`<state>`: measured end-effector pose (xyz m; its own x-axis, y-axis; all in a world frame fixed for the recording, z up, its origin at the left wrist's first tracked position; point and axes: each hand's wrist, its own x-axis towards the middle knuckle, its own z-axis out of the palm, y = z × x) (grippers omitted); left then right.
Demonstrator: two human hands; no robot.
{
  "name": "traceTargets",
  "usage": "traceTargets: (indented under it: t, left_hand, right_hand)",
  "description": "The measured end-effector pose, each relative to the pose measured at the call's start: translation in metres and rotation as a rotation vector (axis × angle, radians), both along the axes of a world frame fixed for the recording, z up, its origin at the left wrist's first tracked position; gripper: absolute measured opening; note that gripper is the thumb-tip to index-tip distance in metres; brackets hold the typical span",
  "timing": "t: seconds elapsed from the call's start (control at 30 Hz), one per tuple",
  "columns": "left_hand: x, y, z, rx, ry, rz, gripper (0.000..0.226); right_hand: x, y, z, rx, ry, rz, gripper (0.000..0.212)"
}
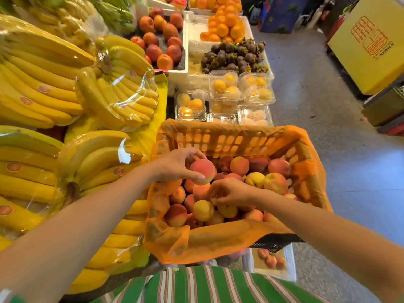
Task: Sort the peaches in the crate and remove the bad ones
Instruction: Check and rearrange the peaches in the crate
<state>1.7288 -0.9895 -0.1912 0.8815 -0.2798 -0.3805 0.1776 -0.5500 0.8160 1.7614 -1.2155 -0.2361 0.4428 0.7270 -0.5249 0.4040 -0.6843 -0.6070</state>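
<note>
An orange crate (218,138), lined with orange mesh, stands right in front of me and holds several pink and yellow peaches (275,182). My left hand (175,165) grips one pink peach (203,171), lifted a little above the pile at the crate's left side. My right hand (229,192) reaches down into the middle of the pile, its fingers curled onto a peach (200,191) there. Whether it grips that fruit or only touches it is unclear.
Wrapped banana bunches (54,95) fill the stall on the left. Behind the crate stand clear boxes of yellow fruit (225,88), mangosteens (234,55), oranges (225,25) and nectarines (161,38). A white box with peaches (271,261) sits below the crate. Grey floor and a yellow carton (371,44) lie to the right.
</note>
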Motion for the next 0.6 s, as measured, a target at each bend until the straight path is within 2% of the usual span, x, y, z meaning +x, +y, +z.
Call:
traceTargets:
  t: [0.1, 0.2, 0.3, 0.43, 0.6]
  left_hand:
    - [0.004, -0.007, -0.006, 0.051, -0.038, -0.023, 0.059]
    - [0.012, -0.017, -0.011, 0.186, -0.112, -0.019, 0.064]
    - [0.023, -0.031, -0.02, 0.362, -0.186, -0.051, 0.066]
    - [0.038, -0.046, -0.037, 0.482, -0.208, -0.089, 0.065]
    - [0.056, -0.059, -0.053, 0.673, -0.25, -0.158, 0.067]
  right_hand:
    - [0.013, -0.007, 0.014, 0.145, 0.094, -0.245, 0.025]
    - [0.03, -0.016, 0.025, 0.193, -0.01, -0.344, 0.03]
    - [0.041, -0.029, 0.027, 0.147, -0.088, -0.367, 0.026]
    - [0.05, -0.045, 0.017, 0.013, -0.277, -0.264, 0.036]
    - [0.052, -0.05, 0.004, -0.183, -0.341, -0.053, 0.059]
